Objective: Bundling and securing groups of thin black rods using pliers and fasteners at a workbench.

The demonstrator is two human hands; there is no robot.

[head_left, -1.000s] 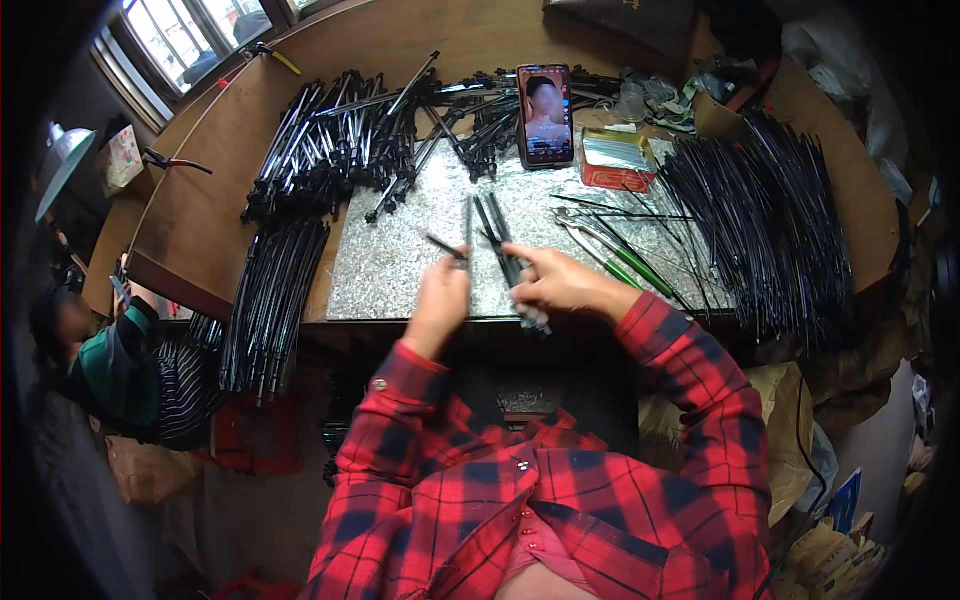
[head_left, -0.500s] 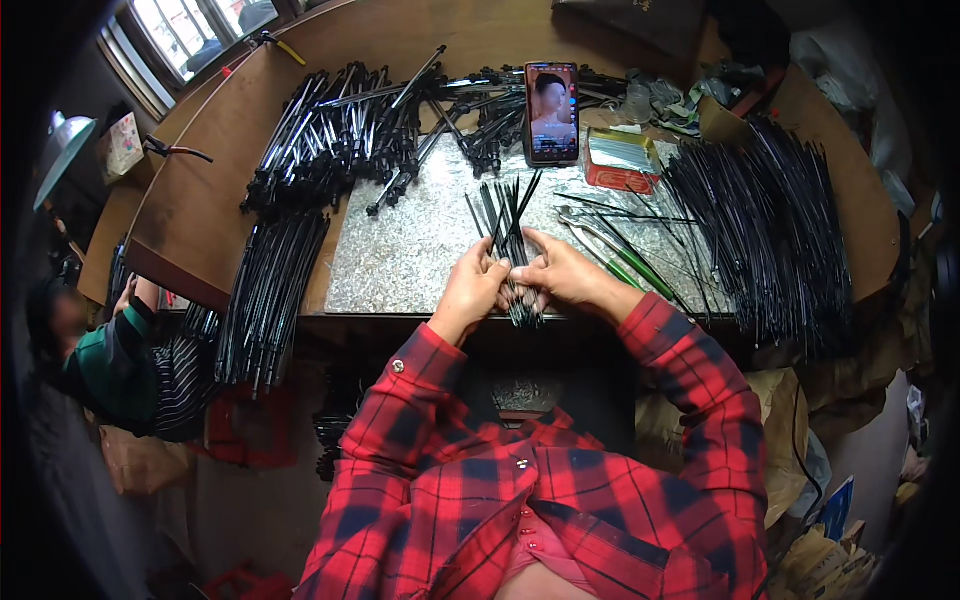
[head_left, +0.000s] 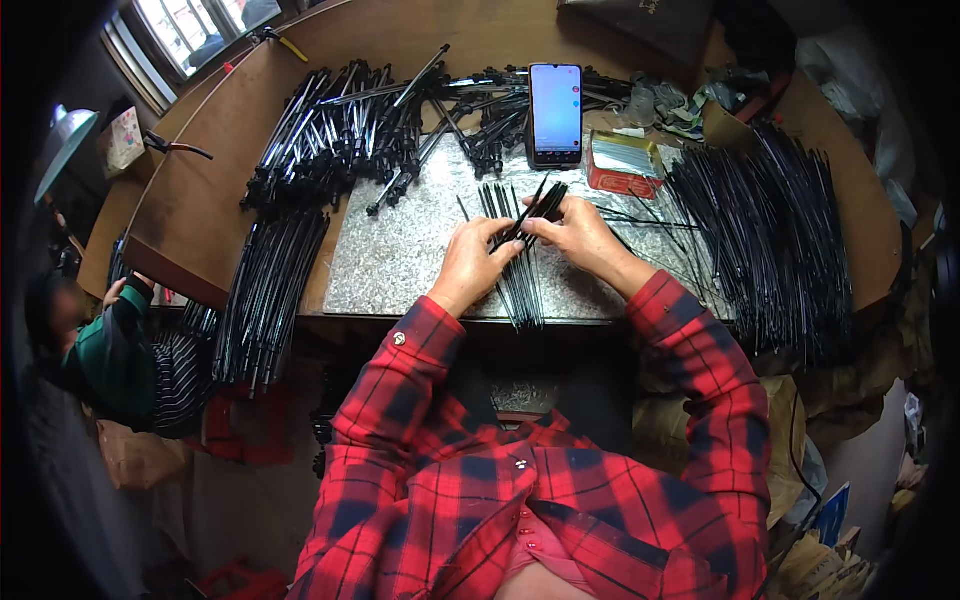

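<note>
Across mid-frame, silvery sheet (head_left: pixel 400 265); right of frame, big pile of black rods (head_left: pixel 765 245). Frame centre: rod bundle (head_left: pixel 519 285), lower ends at the sheet's front edge. Left hand (head_left: pixel 468 265) closed around it, right hand (head_left: pixel 588 240) pinching its slanted upper strands. Likely risks: strands cross, so uneven pinch could splay or drop some; lower ends could snag on the edge; loose thin rods (head_left: pixel 655 219) right of centre might get mixed in

Left hand (head_left: pixel 472 262) and right hand (head_left: pixel 585 240) grip thin black rods (head_left: pixel 522 288) over silvery surface (head_left: pixel 390 262); lit phone (head_left: pixel 556 112), red box (head_left: pixel 622 182) beyond, dark rod pile (head_left: pixel 760 240) at right.
</note>
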